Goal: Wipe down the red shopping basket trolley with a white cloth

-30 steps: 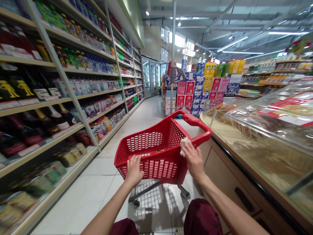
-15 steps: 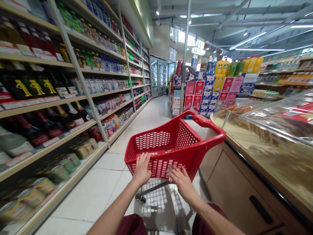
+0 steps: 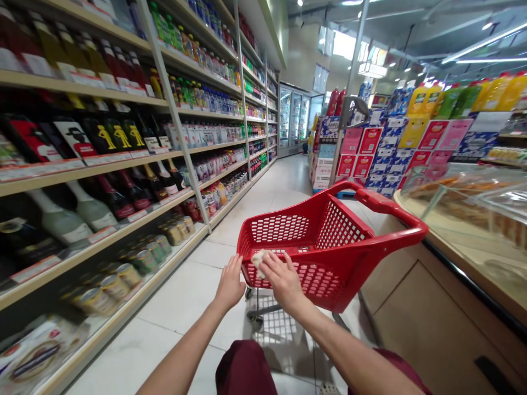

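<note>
**1 pale cloth against 1 red cart**

Cart upright on its casters, just ahead of the person's knees. Right hand holds the cloth under bent fingers, against the cart's near side by its low front end; thumb hidden. Left hand: fingers extended at the cart's front corner, touching or just beside, cannot tell.

Risks (judged): a hard push with no firm left-hand hold could roll the cart, being on casters; its handle might then knock the counter right of the cart. Cloth could snag in the wall holes.

Containers: cart basket, floor partly hidden by the near wall. Counter: brown goods behind glass. Beyond cart: stacked cartons bearing yellow bottles. Left of cart: shelf rack with bottles and cans.
</note>
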The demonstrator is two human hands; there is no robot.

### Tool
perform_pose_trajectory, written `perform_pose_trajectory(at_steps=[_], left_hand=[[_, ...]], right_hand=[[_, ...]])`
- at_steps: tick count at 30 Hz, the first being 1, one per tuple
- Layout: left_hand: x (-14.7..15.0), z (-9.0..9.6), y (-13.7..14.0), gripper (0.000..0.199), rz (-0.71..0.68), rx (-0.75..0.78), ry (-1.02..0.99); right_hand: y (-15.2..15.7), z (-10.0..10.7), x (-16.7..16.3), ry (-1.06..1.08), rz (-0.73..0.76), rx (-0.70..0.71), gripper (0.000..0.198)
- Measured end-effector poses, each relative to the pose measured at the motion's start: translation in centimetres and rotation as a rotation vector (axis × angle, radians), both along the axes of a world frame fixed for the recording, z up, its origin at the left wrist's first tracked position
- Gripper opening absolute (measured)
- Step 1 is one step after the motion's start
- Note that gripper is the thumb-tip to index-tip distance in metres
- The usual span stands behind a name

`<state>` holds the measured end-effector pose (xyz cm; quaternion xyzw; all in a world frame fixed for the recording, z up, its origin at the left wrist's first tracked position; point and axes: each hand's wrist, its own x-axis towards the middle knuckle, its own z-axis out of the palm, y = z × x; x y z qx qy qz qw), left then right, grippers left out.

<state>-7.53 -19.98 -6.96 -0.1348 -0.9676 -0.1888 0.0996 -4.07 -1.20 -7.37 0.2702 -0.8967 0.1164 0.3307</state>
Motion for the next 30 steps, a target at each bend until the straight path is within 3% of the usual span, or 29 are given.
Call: perform_pose_trajectory(at_steps=[2,6,11,15,17,20,24,26,30], left_hand=[[0.1,-0.1,-0.8,0.072,0.020,-0.004,-0.018],[0.1,-0.6,-1.6,0.074,0.021,0.001,-0.040],[-1.0,-0.8,-0.6,0.075,-0.008,0.096,0.043],[-1.9,-0.8,0.5,0.072,-0.046,0.124,0.075],[-2.0,-0.5,1.3,0.071,-0.059,0.108,0.091],[-1.8,0.3,3.5,0.070,-0.066,0.052,0.076],[-1.4,1.6,7.1,0.071,-0.119,-0.072,0.014],[-1.2,1.8,8.1,0.072,-0.148,-0.141,0.026],[-1.0,1.6,8.7,0.073,-0.172,-0.217,0.081]], right_hand=[[-1.3,0.2,-0.7,0.015,0.037,0.030,0.036],[-1.7,-1.5,-0.8,-0.103,0.118,0.172,0.029],[-0.6,-1.2,-0.4,-0.035,-0.003,0.036,0.036],[0.8,-1.4,0.4,-0.198,0.057,0.171,0.028],[1.8,-1.0,0.6,-0.190,0.026,0.134,0.028],[3.8,1.3,-0.3,-0.003,-0.119,0.008,0.035],[9.0,4.4,-1.6,0.041,-0.150,0.175,0.038],[12.6,5.2,-1.3,0.020,-0.204,0.247,0.039],[17.0,5.2,0.1,0.055,-0.459,0.180,0.042]])
